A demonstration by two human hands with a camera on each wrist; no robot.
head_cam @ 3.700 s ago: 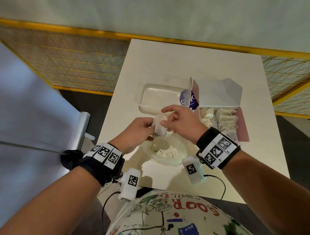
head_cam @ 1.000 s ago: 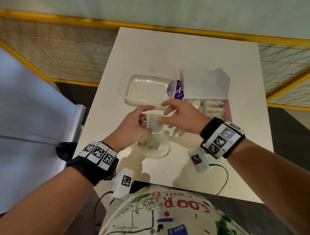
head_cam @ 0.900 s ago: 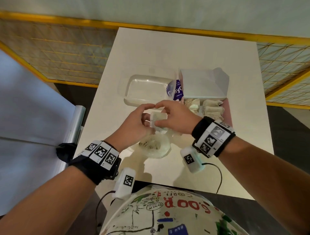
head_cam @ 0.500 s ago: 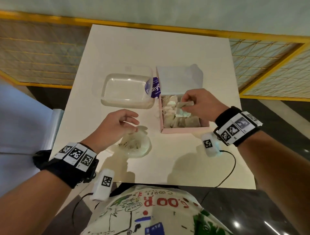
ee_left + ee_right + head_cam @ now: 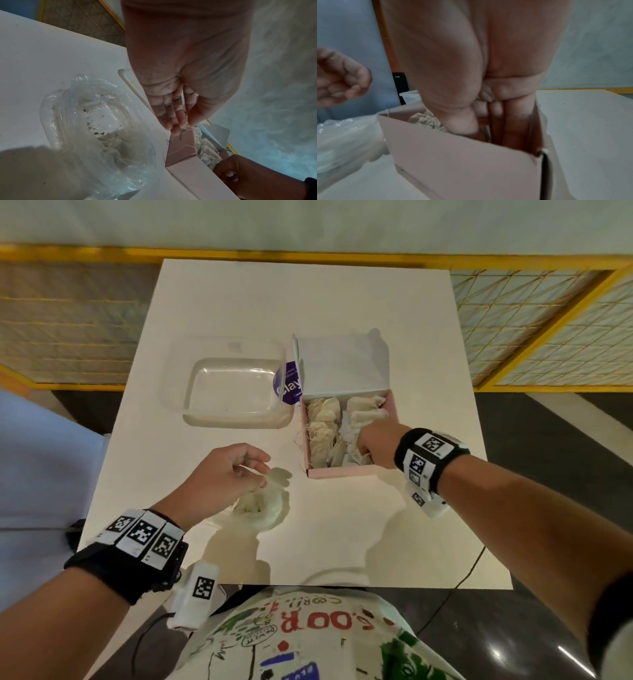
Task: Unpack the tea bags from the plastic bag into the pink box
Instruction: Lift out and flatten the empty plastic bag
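My left hand (image 5: 226,474): hovers left of the pink box (image 5: 346,472), just over the plastic bag (image 5: 260,506); grip loose, fingers relaxed, holding nothing.
Plastic bag: crumpled on the worktop (image 5: 342,535), left of the pink box, a few tea specks inside.
Clear tub (image 5: 233,392): touching the box's left side, farther back.
Tea bags (image 5: 323,422): packed inside the pink box.
My right hand (image 5: 375,445): fingers pushed down into the box's near right corner among the tea bags; I cannot tell whether the grip holds one.
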